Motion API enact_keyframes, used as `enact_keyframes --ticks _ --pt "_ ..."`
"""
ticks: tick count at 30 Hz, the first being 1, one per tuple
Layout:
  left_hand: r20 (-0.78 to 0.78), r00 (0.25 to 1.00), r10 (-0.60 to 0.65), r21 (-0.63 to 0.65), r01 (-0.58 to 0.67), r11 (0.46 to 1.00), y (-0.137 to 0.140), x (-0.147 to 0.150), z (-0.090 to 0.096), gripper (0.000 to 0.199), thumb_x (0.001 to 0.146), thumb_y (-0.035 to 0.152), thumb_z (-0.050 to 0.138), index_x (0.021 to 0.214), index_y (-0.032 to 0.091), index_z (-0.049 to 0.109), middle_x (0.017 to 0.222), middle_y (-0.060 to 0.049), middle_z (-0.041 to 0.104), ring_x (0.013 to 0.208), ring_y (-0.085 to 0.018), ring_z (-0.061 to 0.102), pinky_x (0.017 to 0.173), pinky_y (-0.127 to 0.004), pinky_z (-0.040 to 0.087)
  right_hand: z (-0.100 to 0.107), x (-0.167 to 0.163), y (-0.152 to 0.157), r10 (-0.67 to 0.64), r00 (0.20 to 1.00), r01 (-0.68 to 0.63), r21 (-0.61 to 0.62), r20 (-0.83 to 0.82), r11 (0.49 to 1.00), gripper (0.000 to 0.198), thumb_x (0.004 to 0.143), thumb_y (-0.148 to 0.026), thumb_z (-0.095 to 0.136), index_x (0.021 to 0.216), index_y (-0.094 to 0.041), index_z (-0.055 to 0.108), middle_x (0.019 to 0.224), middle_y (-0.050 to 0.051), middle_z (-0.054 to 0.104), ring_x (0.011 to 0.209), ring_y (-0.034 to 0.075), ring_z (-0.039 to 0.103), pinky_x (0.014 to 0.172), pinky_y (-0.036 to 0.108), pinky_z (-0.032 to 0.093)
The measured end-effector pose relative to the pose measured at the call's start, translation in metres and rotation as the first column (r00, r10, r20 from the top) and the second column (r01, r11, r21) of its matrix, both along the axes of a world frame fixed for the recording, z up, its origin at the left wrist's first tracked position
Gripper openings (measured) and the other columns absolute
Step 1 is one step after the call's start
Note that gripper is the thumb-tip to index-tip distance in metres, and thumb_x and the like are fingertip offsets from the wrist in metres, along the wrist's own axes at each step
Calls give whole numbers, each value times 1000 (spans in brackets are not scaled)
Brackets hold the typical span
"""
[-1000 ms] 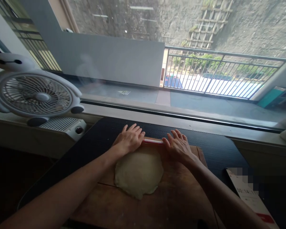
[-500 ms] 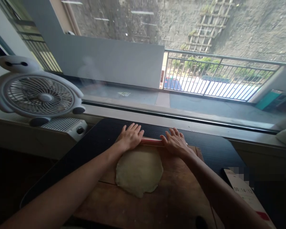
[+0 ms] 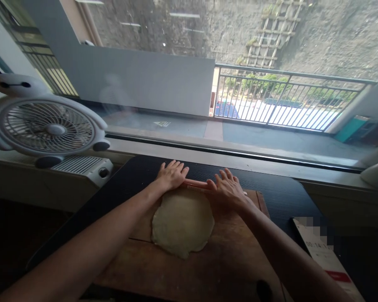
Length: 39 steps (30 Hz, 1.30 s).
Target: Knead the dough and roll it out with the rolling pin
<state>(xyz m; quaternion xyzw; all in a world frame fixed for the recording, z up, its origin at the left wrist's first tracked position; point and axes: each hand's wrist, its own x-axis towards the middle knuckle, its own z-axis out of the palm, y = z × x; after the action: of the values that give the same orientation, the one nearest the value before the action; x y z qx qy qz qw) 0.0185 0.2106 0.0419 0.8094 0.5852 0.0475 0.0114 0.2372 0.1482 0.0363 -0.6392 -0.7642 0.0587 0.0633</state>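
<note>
A reddish rolling pin (image 3: 197,183) lies across the far edge of a flattened round of dough (image 3: 183,224). The dough is pale, with an uneven rim and a small point at its near side, and rests on a wooden board (image 3: 236,251). On the pin's left end lies my left hand (image 3: 172,175), palm down with fingers stretched forward. My right hand (image 3: 228,186) covers the right part of the pin the same way, its fingers spread. The pin's light tip shows just past that hand. Both palms hide the pin beneath them.
The board sits on a black table (image 3: 280,197). To the right lies a phone (image 3: 323,256) with timer digits on its screen. At the left, a white fan (image 3: 55,130) stands on a ledge. Beyond the table's far edge is a window sill (image 3: 189,153).
The whole view has shifted slightly left. Both hands stay on the rolling pin at the dough's far edge, and the pin appears turned a little under them.
</note>
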Motion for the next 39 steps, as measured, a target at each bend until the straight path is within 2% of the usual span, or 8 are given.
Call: enact_keyframes --ticks 6,12,16,21,24,29,36,39 --pt "45 984 -172 143 164 976 -51 -34 -22 55 92 42 27 140 15 36 148 -6 34 139 -20 21 114 -41 14 -17 -9 -81 198 980 -193 154 -18 969 66 92 -55 29 144 -13 25 148 10 30 138 27 15 110 46 15" --pt "122 992 33 216 -59 975 -4 8 -7 49 93 39 26 127 15 50 140 -12 45 132 -27 34 108 -49 24 -10 -8 -21 -9 1000 9 141 -3 990 52 95 -50 25 127 -15 47 134 15 45 127 31 33 96 45 32" --pt "170 981 90 264 -133 955 -23 18 7 43 93 34 24 119 16 54 130 -12 52 123 -25 44 103 -42 30 -8 3 -25 -47 999 42 220 17 975 38 95 -46 30 108 -21 56 109 10 56 101 24 49 85 37 38" --pt "119 985 122 95 -134 986 -71 -7 -1 33 83 42 41 90 19 64 102 -12 64 105 -29 55 88 -40 40 -14 30 -72 -32 999 18 293 43 956 25 95 -36 38 105 -22 56 101 7 58 95 22 50 84 33 35" --pt "90 989 118 -52 -114 992 -69 -12 3 39 69 55 54 76 18 65 89 -13 67 96 -33 58 80 -40 43 -14 49 -88 -68 997 71 272 -21 960 22 94 -35 41 100 -22 57 97 6 58 92 21 51 83 32 36" --pt "147 985 91 -249 -52 967 -58 -2 15 33 57 51 65 68 20 62 68 -4 65 66 -22 62 55 -28 42 -16 68 -115 -57 985 99 262 -162 960 13 90 -30 47 96 -22 55 94 4 57 88 19 53 74 28 40" --pt "272 946 177 -116 -151 982 -98 -22 3 26 83 37 40 98 20 53 91 -4 64 77 -16 62 61 -24 45 -8 77 -157 45 974 4 216 -223 976 8 92 -26 45 93 -25 53 92 1 55 81 17 53 71 28 41" --pt "230 948 222 -61 -213 975 -113 -49 7 22 83 34 40 93 21 54 82 -3 64 73 -17 62 63 -27 46 -6 72 -159 97 974 -51 217 -204 975 7 91 -27 47 94 -25 53 94 2 55 85 18 52 74 29 40"
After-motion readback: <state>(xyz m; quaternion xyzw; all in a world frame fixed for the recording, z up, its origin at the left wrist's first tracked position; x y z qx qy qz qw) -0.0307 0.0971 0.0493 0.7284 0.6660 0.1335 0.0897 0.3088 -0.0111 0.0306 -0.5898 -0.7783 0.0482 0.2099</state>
